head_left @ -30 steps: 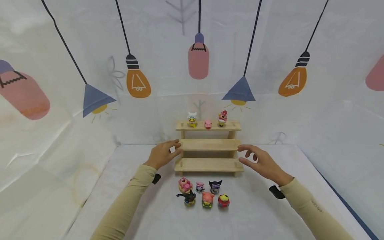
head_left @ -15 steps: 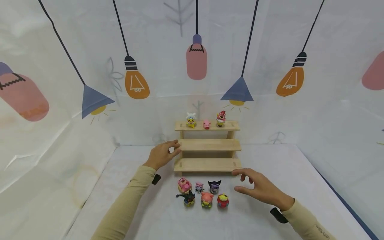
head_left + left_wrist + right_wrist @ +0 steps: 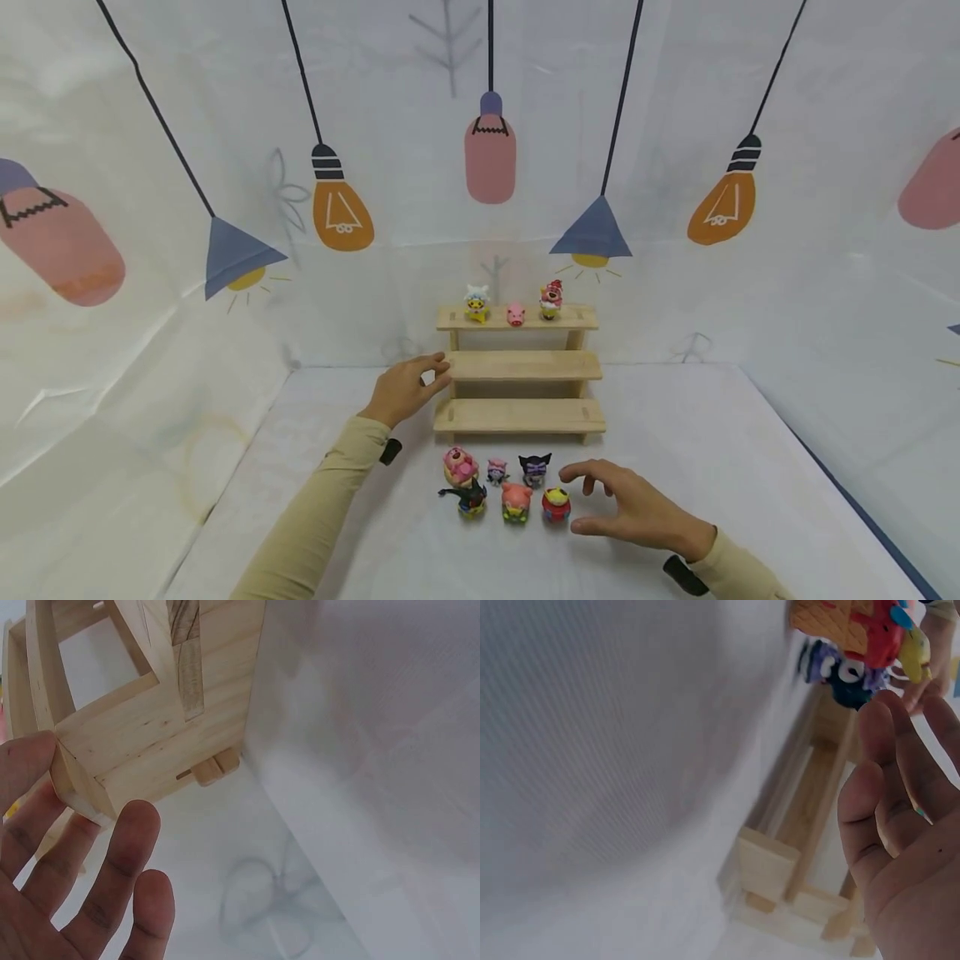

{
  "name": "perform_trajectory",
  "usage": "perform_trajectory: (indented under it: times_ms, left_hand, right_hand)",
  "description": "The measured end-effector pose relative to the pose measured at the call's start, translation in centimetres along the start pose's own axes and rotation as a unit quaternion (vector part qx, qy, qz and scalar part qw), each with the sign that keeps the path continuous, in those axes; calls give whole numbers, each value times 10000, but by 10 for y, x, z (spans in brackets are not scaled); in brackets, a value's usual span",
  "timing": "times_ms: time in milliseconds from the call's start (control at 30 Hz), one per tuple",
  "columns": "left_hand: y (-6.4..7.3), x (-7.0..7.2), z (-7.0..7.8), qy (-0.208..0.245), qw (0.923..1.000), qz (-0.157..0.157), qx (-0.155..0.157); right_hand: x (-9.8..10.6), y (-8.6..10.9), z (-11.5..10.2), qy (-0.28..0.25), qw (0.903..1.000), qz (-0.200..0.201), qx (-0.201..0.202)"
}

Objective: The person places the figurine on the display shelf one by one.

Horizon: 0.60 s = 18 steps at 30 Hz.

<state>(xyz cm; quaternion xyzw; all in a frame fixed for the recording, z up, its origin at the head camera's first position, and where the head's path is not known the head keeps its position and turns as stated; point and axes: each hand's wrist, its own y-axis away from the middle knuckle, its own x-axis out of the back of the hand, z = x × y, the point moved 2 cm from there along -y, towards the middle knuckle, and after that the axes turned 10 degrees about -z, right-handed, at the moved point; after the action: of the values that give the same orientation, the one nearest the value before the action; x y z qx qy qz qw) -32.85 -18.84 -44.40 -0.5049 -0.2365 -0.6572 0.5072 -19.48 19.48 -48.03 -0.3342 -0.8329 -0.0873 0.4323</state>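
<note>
My left hand [image 3: 403, 392] is at the left end of the three-tier wooden display stand [image 3: 525, 365]. In the left wrist view its thumb and fingers pinch the end of a stand board [image 3: 79, 787]. My right hand [image 3: 637, 508] hovers low over the table, thumb and fingers spread apart with nothing between them. Just left of its fingertips stands a small red figurine with a yellow top [image 3: 557, 506]. Beside that sit a pink figurine with a green base [image 3: 516, 503] and a black-eared purple figurine [image 3: 534, 470].
On the top tier stand a white-hatted yellow figurine [image 3: 477, 304], a pink pig figurine [image 3: 515, 314] and a red-hatted figurine [image 3: 551, 300]. Left in the table group are a pink bear figurine [image 3: 460, 467], a dark winged figurine [image 3: 471, 498] and a small pink-grey one [image 3: 497, 472].
My right hand has come down from the stand's right end toward me, to beside the red figurine. The left hand stays at the stand's left end. The figurines keep their places.
</note>
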Motion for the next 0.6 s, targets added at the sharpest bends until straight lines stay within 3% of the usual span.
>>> perform_trajectory:
  times_ms: [400, 600]
  left_hand:
    - [3, 3, 2, 39, 10000, -43, 3]
    - [1, 3, 2, 21, 10000, -24, -23]
  right_hand:
    - [-16, -9, 7, 233, 9995, -79, 184]
    - [-16, -10, 8, 280, 9995, -148, 37]
